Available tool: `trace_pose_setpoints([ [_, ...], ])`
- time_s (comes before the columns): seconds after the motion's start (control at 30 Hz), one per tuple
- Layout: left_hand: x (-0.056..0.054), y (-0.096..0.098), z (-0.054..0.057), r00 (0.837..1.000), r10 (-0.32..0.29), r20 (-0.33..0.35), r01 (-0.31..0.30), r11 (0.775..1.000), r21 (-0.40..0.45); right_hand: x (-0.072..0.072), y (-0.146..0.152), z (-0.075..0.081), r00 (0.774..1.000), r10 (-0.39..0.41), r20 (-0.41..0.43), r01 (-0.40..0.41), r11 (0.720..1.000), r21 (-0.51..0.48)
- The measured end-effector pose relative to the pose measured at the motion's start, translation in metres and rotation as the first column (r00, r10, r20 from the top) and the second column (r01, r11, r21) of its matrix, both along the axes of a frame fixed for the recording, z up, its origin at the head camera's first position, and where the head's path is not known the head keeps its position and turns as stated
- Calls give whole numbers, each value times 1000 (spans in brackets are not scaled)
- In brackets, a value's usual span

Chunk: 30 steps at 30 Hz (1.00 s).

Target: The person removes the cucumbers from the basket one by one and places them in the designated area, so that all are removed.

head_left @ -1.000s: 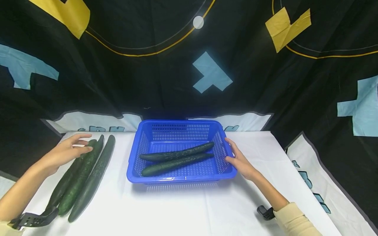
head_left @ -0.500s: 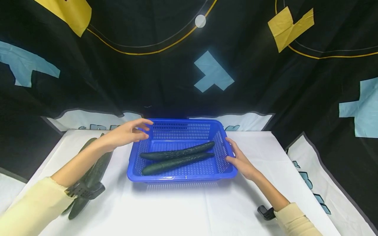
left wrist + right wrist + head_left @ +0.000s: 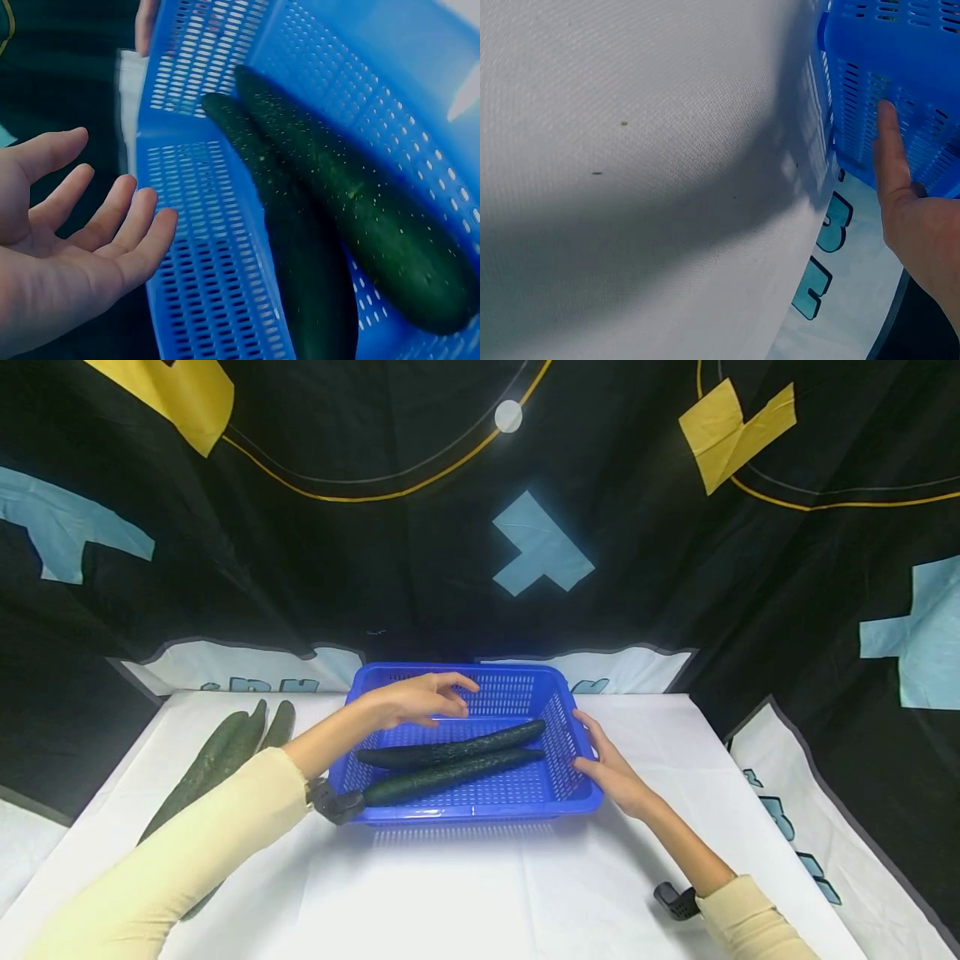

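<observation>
A blue plastic basket (image 3: 465, 814) with slotted walls stands on the white table. Inside it lie two long dark green cucumbers, the rear cucumber (image 3: 457, 750) and the front cucumber (image 3: 450, 776), side by side. Over the basket's back left part is my left hand (image 3: 412, 700), fingers loosely bent and nothing in them; the left wrist view shows its bare palm beside the basket. My right hand (image 3: 618, 777) rests against the basket's right side, fingertips at the rim. In the right wrist view its thumb (image 3: 890, 150) lies straight along the outer wall; its other fingers are hidden.
Several more cucumbers (image 3: 217, 745) lie on the table at the left, partly behind my left sleeve (image 3: 202, 852). A black curtain (image 3: 375, 568) with yellow and light blue patches hangs behind the table. White cloth (image 3: 750, 827) covers the tabletop.
My left hand has moved right, from above the cucumbers at the left to over the basket, with nothing in it. The right hand and the basket have stayed in place.
</observation>
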<state>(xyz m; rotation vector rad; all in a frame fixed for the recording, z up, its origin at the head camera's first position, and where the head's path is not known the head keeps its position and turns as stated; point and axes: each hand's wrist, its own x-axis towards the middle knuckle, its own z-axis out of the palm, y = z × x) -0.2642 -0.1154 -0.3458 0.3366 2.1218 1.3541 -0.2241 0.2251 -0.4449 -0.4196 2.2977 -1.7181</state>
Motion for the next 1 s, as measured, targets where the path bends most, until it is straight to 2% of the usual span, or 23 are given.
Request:
trace_pose_setpoints([
  [0.23, -8, 33, -17, 996, -88, 14, 89, 992, -91, 0, 2, -1, 1000, -5, -6, 5, 1000, 6],
  [0.33, -11, 39, -25, 995, -95, 42, 99, 991, -92, 0, 2, -1, 1000, 1, -14, -1, 1000, 1],
  [0.5, -21, 38, -39, 989, -73, 132, 87, 991, -100, -2, 2, -2, 1000, 5, -14, -5, 1000, -2],
  [0.57, -24, 37, -42, 986, -84, 143, 101, 988, -120, -2, 3, -2, 1000, 1, -11, -1, 1000, -5],
  [1.0, -36, 32, -59, 982, -131, 138, 161, 959, -234, -3, 3, -2, 1000, 13, -5, -13, 1000, -21],
])
